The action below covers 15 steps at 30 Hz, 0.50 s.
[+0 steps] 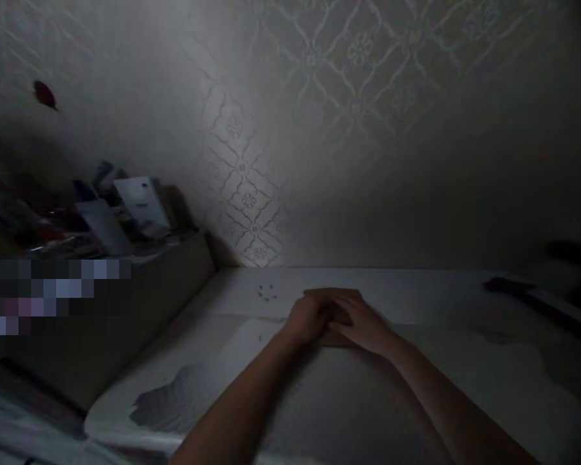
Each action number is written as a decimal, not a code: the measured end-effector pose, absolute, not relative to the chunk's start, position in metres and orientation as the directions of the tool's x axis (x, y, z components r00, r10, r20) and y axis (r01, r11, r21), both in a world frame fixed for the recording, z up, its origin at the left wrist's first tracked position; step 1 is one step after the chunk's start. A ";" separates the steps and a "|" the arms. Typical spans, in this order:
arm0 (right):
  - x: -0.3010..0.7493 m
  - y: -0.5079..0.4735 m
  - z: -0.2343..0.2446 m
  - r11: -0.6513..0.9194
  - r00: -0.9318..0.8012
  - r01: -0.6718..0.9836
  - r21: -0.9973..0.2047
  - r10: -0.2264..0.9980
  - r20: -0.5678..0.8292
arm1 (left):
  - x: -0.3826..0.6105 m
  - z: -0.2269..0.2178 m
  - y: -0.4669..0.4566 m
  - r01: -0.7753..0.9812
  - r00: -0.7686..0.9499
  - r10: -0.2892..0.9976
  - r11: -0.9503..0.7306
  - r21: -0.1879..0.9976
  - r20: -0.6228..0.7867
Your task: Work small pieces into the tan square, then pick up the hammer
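Observation:
A flat brown board (339, 294) lies on the white table, with both my hands over it. My left hand (306, 318) is closed at the board's left part, its fingers curled; what they hold, if anything, is hidden. My right hand (363, 321) reaches in from the right with its fingers stretched out over the board and the thumb apart from them. Its fingertips meet the left hand near the board's middle. Left of the board lie several small dark pieces (266, 294), too small to name. One more small piece (260, 338) lies nearer to me.
The white table (430, 294) meets a patterned wall (358, 161). On the left, a raised cabinet (164, 297) carries clutter and a white box (142, 201). A dark, long-armed object (518, 287) stands at the right. A grey worn patch (169, 400) marks the front left. The light is dim.

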State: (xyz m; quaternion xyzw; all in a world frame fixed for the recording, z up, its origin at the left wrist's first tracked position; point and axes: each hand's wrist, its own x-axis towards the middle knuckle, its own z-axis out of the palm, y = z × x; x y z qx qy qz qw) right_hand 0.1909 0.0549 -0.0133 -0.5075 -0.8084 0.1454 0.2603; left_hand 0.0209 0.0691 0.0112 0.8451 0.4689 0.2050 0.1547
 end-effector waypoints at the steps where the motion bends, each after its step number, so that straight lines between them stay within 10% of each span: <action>1: 0.191 0.054 -0.012 0.440 -0.349 0.749 -0.495 0.898 0.269 | 0.021 0.011 0.069 0.734 0.468 0.859 -0.509 0.449 0.208; 15: 0.190 0.054 -0.008 0.449 -0.374 0.745 -0.493 0.893 0.249 | 0.023 0.007 0.068 0.744 0.415 0.876 -0.482 0.464 0.246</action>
